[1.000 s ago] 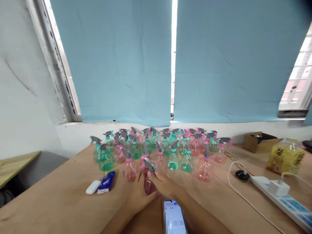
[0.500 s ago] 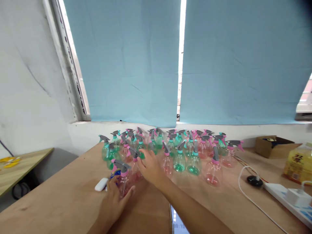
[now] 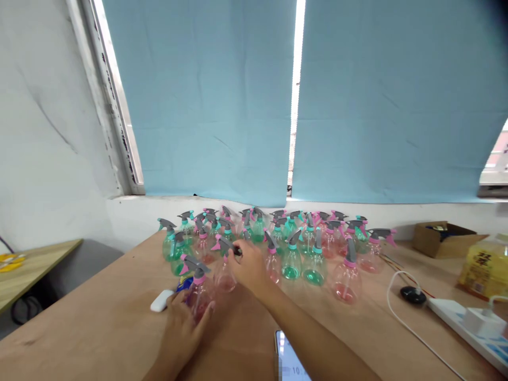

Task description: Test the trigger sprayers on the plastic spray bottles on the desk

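Observation:
Closest to me stands a clear pink spray bottle (image 3: 199, 296) with a grey and pink spray head. My left hand (image 3: 180, 323) wraps its lower part, thumb on the right side and fingers on the left. Just behind it is a second pink spray bottle (image 3: 225, 278). My right hand (image 3: 250, 267) pinches the nozzle end of that bottle's grey head, fingers closed. Several green and pink spray bottles crowd behind, among them a green spray bottle (image 3: 291, 264) and a pink spray bottle (image 3: 346, 283) to the right.
A white rounded object (image 3: 162, 300) and a blue packet (image 3: 184, 283) lie left of the near bottle. A phone (image 3: 291, 357) lies under my right forearm. To the right are a power strip (image 3: 464, 323), a black disc (image 3: 413, 295), a cardboard box (image 3: 444, 243) and a yellow bag (image 3: 482, 267).
My right hand's fingers have closed on the second pink bottle's nozzle, and its spray head now sits tilted differently. My left hand stays around the near bottle.

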